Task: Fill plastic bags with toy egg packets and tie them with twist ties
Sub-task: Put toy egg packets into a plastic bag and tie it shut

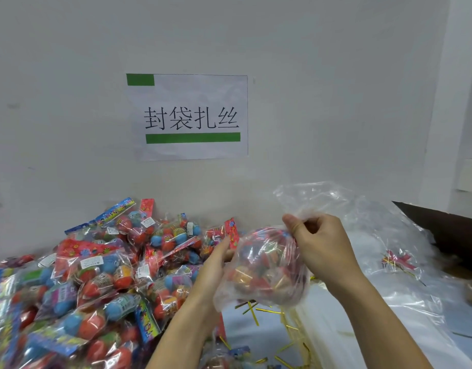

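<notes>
Right hand [321,245] fingers pinch the gathered neck of the filled plastic bag [264,270]; left hand [216,265], fingers straight, supports its side

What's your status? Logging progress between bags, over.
Right hand pinches the bag neck, packets inside. Left hand supports its side. Not tied yet; twist ties lie loose below. Nothing in the way.

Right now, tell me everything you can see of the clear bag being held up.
The clear plastic bag is thin, crinkled film, bulging with red and multicoloured toy egg packets. It hangs above the table, untied. The right hand pinches its gathered neck, loose film flaring above; the left hand touches its left side.
</notes>
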`<state>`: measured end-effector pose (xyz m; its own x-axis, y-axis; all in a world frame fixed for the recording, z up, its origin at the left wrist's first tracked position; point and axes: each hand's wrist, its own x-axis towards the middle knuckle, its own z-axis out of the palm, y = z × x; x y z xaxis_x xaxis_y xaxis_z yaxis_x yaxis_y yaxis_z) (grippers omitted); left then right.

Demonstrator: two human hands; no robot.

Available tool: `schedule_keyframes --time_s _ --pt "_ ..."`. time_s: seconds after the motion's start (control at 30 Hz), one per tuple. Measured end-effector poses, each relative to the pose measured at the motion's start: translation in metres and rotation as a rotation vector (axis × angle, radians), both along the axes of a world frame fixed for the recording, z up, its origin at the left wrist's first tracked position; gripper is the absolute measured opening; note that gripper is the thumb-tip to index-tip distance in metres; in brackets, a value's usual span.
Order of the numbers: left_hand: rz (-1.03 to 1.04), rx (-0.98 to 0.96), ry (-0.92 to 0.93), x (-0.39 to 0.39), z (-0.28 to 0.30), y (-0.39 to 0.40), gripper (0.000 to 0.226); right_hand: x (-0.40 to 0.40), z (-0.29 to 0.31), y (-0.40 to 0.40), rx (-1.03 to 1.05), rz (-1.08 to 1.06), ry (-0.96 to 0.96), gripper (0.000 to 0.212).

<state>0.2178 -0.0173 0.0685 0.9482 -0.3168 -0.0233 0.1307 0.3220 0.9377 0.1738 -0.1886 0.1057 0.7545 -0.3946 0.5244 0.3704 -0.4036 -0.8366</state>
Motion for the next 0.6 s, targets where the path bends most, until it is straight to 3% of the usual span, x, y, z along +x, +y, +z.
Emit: schedule_keyframes --time_s 0.1,0.17,0.27,0.33,0.47,0.6 --pt "0.148 0.150 -0.270 -0.001 0.013 -0.002 0.041 0.003 -0.003 -0.001 0.002 -0.076 0.047 0.038" --pt "0.075 0.203 -0.416 -0.003 0.013 0.004 0.040 0.004 -0.004 -0.001 0.005 -0.108 0.072 0.042" --pt "-0.119 0.450 -0.622 -0.010 0.016 0.014 0.050 0.005 -0.006 0.000 0.031 -0.151 0.085 0.053" --pt "-0.217 0.583 -0.659 -0.016 0.019 0.016 0.060 0.005 -0.006 0.002 0.030 -0.161 0.084 0.053" --pt "-0.318 0.584 -0.680 -0.021 0.019 0.018 0.055 0.006 -0.006 0.002 0.026 -0.097 0.103 0.051" --pt "-0.364 0.598 -0.618 -0.020 0.020 0.029 0.060 0.000 -0.005 -0.003 0.010 0.121 0.109 0.046"
